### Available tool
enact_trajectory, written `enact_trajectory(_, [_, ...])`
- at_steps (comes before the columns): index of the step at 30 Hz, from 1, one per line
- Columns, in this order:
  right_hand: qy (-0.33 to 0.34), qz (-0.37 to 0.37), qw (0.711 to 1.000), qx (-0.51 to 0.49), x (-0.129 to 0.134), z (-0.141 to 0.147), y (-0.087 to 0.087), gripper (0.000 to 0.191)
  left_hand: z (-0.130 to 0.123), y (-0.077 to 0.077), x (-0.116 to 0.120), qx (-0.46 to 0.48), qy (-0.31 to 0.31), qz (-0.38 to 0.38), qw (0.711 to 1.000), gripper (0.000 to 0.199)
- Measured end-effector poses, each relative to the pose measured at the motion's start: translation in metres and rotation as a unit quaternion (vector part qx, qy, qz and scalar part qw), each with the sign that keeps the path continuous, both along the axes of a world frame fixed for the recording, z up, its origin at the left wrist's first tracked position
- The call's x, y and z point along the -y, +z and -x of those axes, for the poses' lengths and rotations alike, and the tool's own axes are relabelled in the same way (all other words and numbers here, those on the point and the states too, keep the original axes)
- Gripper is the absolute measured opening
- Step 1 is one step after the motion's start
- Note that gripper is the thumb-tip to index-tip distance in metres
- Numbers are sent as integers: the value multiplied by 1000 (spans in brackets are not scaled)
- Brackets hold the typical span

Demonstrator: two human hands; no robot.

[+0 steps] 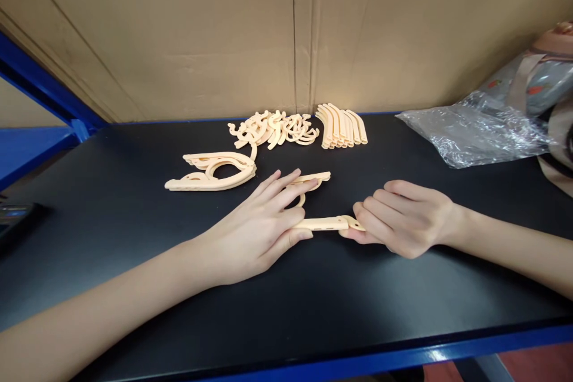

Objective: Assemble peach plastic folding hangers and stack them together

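Observation:
Cream plastic folding hanger (324, 224) lies low over the black table, partly covered by my fingers. My left hand (268, 221) is closed on it, thumb and fingers pinching the near arm while other fingers rest over the far arm. At the right end of the near arm, my right hand (403, 218) pinches a small curved end piece (354, 223), which joins or meets that arm; its far part is hidden by the fingers. To the left, folded hangers (233, 181) lie stacked with a hook pointing up.
A heap of curved hooks and small parts (277, 128) lies at the back, beside a pile of hanger arms (341, 126). Clear plastic bag (474, 128) and a patterned bag (537, 80) sit at right. Cardboard (201, 30) stands behind; a dark device (18, 218) is at left.

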State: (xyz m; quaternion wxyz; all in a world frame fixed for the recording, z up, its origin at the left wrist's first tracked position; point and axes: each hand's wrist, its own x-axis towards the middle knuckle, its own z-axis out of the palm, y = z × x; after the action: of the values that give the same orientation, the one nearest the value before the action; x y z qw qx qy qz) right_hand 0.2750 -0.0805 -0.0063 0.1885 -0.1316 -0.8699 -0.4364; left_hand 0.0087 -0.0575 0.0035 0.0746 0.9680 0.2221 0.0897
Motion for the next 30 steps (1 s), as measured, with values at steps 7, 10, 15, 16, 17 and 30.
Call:
enact_trajectory(7, [2,-8,1000,9,-1,-1,-3,33,0,-2,0,3,8,-30,1000,34])
enact_trajectory(10, [6,-23,1000,0,-1,0,-3,35,0,-3,-1,10,3,-37,999,34])
enact_trajectory(15, [5,-32,999,-3,0,0,-1,36,0,-4,-2,15,1,-42,999,34])
enact_trajectory(16, [5,-33,999,-2,0,0,-1,36,0,-4,-2,15,3,-41,999,34])
enact_trajectory(17, [3,-33,999,-2,0,0,-1,36,0,-4,-2,17,5,-39,999,33])
enact_trajectory(30, [1,-29,1000,-4,0,-2,-1,37,-1,-3,0,31,15,-34,999,32])
